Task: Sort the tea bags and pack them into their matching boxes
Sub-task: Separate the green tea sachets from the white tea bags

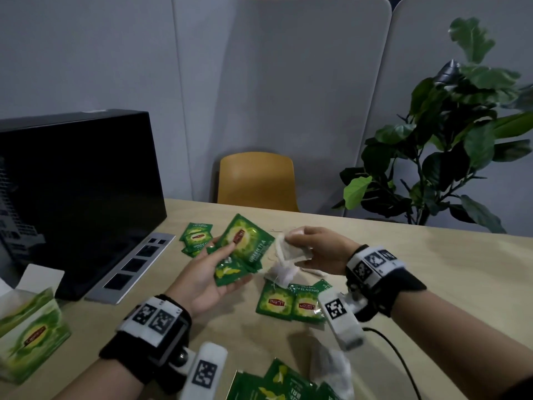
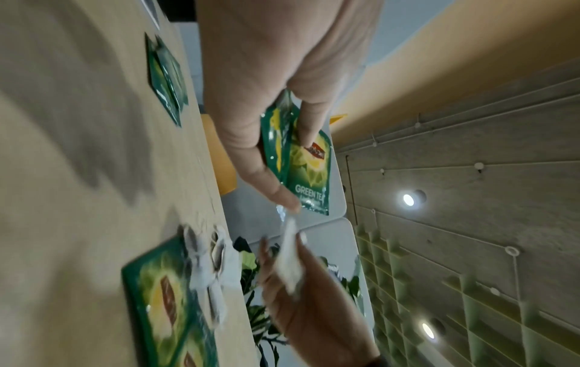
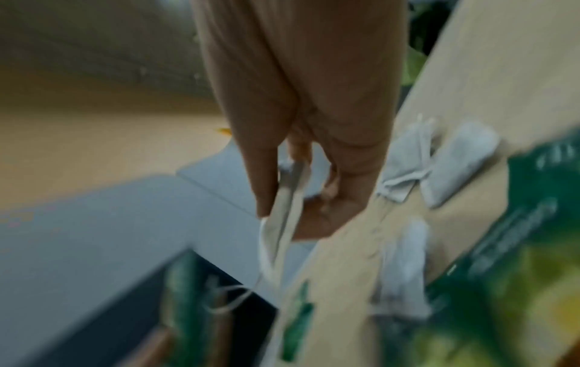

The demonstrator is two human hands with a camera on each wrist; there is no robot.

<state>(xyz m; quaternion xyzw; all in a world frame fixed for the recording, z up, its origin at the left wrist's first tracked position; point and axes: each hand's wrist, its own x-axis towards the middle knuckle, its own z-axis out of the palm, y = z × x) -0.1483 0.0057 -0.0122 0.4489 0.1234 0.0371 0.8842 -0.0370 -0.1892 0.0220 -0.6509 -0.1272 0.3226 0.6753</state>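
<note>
Far left on the bench, green tea box is standing w/ its flap open, beside a black case. Next, a small pile of green sachets is lying flat. Left hand is hovering above the bench, palm up, grip clamped on a fan of green sachets: thumb pressing on top, fingers underneath, per left wrist view. Just right of that, right hand is pinching a white unwrapped tea bag between thumb & fingers, its string dangling; bag is nearly touching the held sachets' edge. Below both hands, loose white bags are lying on the bench, then two green sachets side by side. Near bottom edge, more green sachets & a white bag, blurred. Behind: yellow chair, plant at right.
</note>
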